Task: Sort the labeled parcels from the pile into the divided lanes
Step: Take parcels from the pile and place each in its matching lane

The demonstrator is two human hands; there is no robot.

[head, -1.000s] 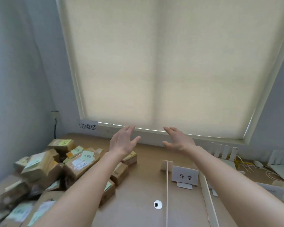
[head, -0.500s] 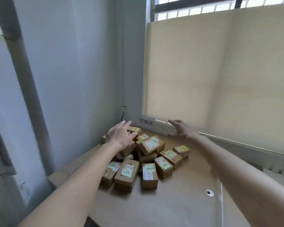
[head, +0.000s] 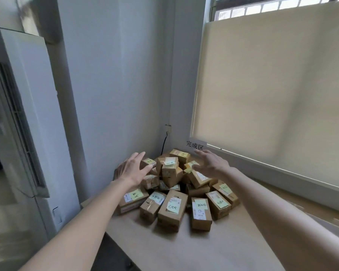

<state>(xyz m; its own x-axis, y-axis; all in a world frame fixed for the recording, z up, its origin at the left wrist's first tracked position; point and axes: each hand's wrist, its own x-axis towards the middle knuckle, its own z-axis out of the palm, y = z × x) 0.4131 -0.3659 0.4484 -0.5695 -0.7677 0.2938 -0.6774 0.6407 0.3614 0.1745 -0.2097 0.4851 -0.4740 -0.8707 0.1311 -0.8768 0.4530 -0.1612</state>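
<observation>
Currently both hands are held spread over the pile of parcels point(head: 176, 184), which is heaped in the corner of the table point(head: 213, 249) under the window blind point(head: 272, 94) and the white sign point(head: 196, 145). The left hand point(head: 132, 169) is open with fingers straight, nothing gripped; the right hand point(head: 210, 163) is likewise open and empty. No lanes are seen in this view. A topmost parcel point(head: 170, 166) is best chosen, so that the heap is not toppled. It should be clasped on two opposite sides, lifted straight up, and its green note read before a lane is picked.
</observation>
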